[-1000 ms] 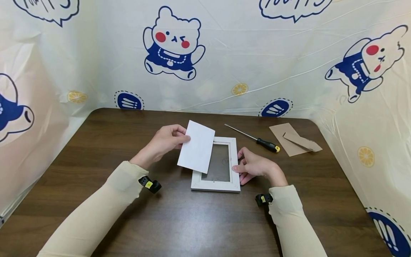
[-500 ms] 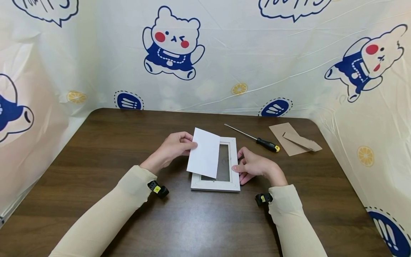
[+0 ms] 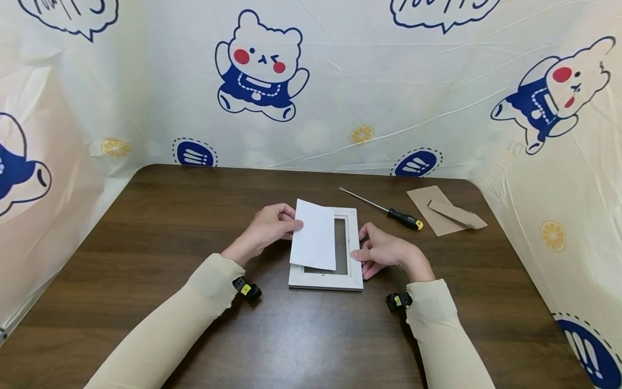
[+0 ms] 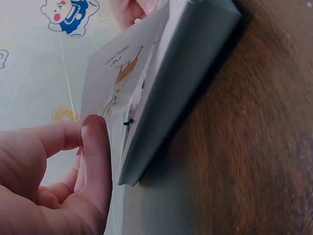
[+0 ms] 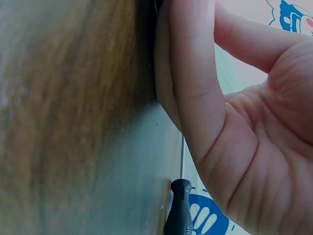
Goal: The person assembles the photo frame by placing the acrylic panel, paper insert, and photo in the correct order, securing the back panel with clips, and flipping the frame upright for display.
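Note:
A white picture frame (image 3: 352,274) lies face down in the middle of the brown table (image 3: 146,227). My left hand (image 3: 272,224) pinches the left edge of a white card (image 3: 315,235), which is tilted over the frame's left half and opening. The left wrist view shows the card's printed underside (image 4: 117,78) above the frame's edge (image 4: 176,93), with my thumb (image 4: 95,156) beside it. My right hand (image 3: 381,251) holds the frame's right side, fingers curled against its edge. In the right wrist view those fingers (image 5: 190,83) fill the picture.
A screwdriver (image 3: 389,210) with a black and yellow handle lies behind the frame to the right; its handle (image 5: 180,208) shows in the right wrist view. Further right lies a brown backing board (image 3: 444,216) with a folded stand. Printed sheeting walls the table's back and sides.
My left hand has brought the white card rightward and down, from beside the frame's left edge to over its opening. The right hand and frame have stayed put.

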A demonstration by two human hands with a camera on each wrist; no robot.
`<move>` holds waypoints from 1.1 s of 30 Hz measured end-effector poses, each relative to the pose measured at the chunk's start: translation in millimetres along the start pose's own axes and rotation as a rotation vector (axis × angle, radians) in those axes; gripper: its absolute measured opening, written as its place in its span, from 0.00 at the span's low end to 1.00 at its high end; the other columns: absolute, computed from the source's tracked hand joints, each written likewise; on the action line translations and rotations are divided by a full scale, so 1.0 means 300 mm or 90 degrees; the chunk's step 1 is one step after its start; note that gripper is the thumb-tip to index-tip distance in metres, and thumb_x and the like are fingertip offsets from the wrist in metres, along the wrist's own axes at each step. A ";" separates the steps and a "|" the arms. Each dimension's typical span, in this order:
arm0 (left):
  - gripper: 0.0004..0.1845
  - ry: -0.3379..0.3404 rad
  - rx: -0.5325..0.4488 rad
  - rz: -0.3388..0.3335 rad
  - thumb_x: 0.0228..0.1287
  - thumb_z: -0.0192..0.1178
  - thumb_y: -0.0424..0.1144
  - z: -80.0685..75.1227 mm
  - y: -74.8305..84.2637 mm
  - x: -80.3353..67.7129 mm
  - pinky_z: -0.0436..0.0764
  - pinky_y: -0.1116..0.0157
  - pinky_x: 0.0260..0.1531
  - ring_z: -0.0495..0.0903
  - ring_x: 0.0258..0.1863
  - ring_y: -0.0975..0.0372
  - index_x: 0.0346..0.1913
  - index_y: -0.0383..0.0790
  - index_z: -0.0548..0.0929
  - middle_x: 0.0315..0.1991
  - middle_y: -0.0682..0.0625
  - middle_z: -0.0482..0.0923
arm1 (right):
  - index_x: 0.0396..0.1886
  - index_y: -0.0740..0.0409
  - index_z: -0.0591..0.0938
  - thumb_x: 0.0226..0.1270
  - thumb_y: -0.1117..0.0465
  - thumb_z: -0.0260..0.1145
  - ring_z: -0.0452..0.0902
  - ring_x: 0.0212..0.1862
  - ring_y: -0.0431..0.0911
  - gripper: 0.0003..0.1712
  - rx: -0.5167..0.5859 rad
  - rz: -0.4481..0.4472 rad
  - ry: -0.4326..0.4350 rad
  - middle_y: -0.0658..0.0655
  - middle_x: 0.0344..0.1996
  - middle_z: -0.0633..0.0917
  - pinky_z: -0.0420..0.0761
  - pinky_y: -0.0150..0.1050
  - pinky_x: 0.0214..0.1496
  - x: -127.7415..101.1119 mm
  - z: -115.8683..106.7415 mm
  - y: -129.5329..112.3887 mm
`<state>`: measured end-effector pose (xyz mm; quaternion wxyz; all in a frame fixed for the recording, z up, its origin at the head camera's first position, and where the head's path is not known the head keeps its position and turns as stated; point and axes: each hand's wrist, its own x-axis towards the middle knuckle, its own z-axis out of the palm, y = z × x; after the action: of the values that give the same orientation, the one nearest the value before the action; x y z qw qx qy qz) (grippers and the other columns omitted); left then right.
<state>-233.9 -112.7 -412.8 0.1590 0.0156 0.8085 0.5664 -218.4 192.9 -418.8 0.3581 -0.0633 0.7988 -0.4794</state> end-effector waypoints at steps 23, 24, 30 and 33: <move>0.13 0.054 0.238 0.048 0.67 0.71 0.38 0.036 0.002 0.003 0.84 0.65 0.30 0.85 0.26 0.59 0.48 0.36 0.81 0.32 0.46 0.86 | 0.66 0.63 0.59 0.78 0.62 0.68 0.86 0.30 0.50 0.30 -0.006 0.013 0.003 0.65 0.38 0.83 0.92 0.43 0.35 -0.002 0.001 -0.003; 0.13 0.054 0.241 0.047 0.67 0.71 0.37 0.040 0.006 0.002 0.84 0.65 0.29 0.86 0.26 0.59 0.48 0.36 0.81 0.32 0.46 0.86 | 0.66 0.62 0.59 0.78 0.62 0.68 0.86 0.30 0.50 0.30 -0.001 0.017 0.004 0.65 0.38 0.83 0.92 0.43 0.35 -0.002 0.000 -0.004; 0.16 0.049 0.271 0.038 0.67 0.71 0.37 0.059 0.024 -0.001 0.84 0.65 0.29 0.86 0.25 0.60 0.52 0.33 0.81 0.33 0.46 0.86 | 0.65 0.63 0.59 0.79 0.63 0.67 0.86 0.30 0.49 0.29 0.009 0.013 0.001 0.65 0.38 0.82 0.92 0.43 0.35 -0.003 0.001 -0.003; 0.18 0.053 0.286 0.035 0.67 0.72 0.37 0.066 0.032 -0.001 0.84 0.64 0.31 0.85 0.26 0.59 0.54 0.34 0.81 0.33 0.46 0.86 | 0.65 0.63 0.58 0.80 0.63 0.66 0.86 0.30 0.49 0.29 0.007 0.008 0.000 0.65 0.38 0.82 0.92 0.43 0.35 -0.004 0.002 -0.005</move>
<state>-229.5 -91.3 -410.1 0.1022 0.0493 0.9193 0.3767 -217.3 192.2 -417.2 0.3614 -0.0564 0.7963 -0.4817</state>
